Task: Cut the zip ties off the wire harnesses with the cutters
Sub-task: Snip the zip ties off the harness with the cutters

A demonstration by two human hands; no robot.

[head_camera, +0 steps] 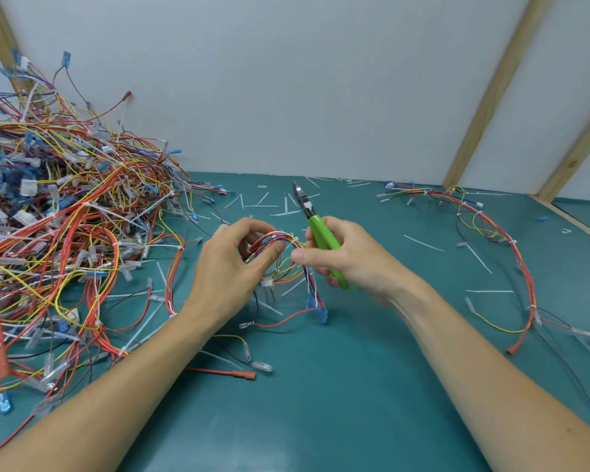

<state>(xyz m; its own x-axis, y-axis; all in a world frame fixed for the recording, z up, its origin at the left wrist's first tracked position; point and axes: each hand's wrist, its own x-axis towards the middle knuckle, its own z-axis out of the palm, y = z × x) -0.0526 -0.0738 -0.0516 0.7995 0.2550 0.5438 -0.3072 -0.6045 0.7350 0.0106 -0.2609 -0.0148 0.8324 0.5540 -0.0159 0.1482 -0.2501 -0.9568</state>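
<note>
Harness lifted between both hands over the mat, cutters pointing away from the work.

A large tangled pile of wire harnesses (pixel 48 233) fills the left of the teal mat (pixel 321 403), and another harness (pixel 491 240) lies spread out at the right, with cut tie scraps (pixel 263 202) scattered near the back wall. At centre, the left hand (pixel 232 264) pinches a small harness (pixel 283 253) in curled fingers, holding it arched above the mat. The right hand (pixel 341 257) grips the green-handled cutters (pixel 315 229), whose blades look nearly closed and point up and away, while its thumb and forefinger also nip the bundle beside a white zip tie (pixel 293 240). The likely risk is that the blade catches a wire along with the tie, since the tie sits tight against the strands; the left fingertips are also close to where the cut would fall.
</note>
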